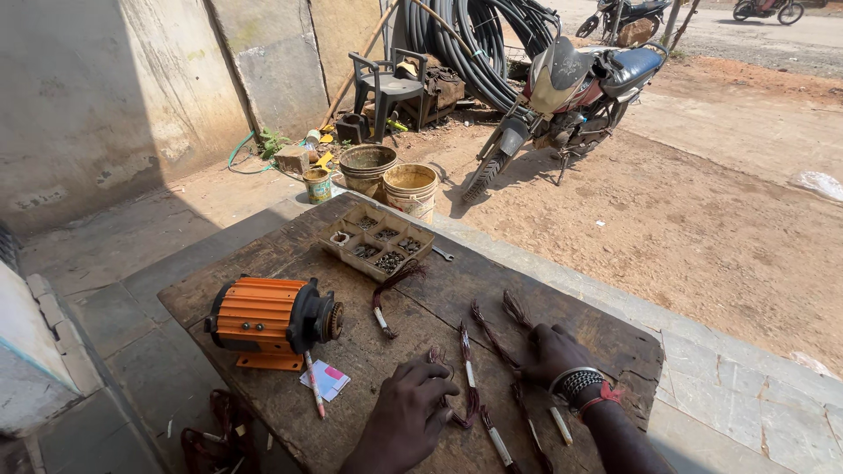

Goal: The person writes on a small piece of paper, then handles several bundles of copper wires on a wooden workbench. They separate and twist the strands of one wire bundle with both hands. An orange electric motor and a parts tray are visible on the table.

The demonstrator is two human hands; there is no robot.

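Observation:
My left hand [406,414] rests on the wooden table [263,263], its fingertips touching a bundle of dark reddish wires [465,386] with white sleeves. To the right, my right hand [553,351], with bracelets on the wrist, lies flat over another wire bundle [496,338]. A further wire bundle [391,294] lies loose toward the table's middle. An orange electric motor [268,320] stands at the left of the table, apart from both hands.
A divided tray of small screws [378,241] sits at the table's far edge, a small wrench [443,254] beside it. A pen [313,382] and a small packet [327,380] lie by the motor. Buckets [410,189], a chair [386,88], hose coils and a motorcycle [566,96] stand beyond.

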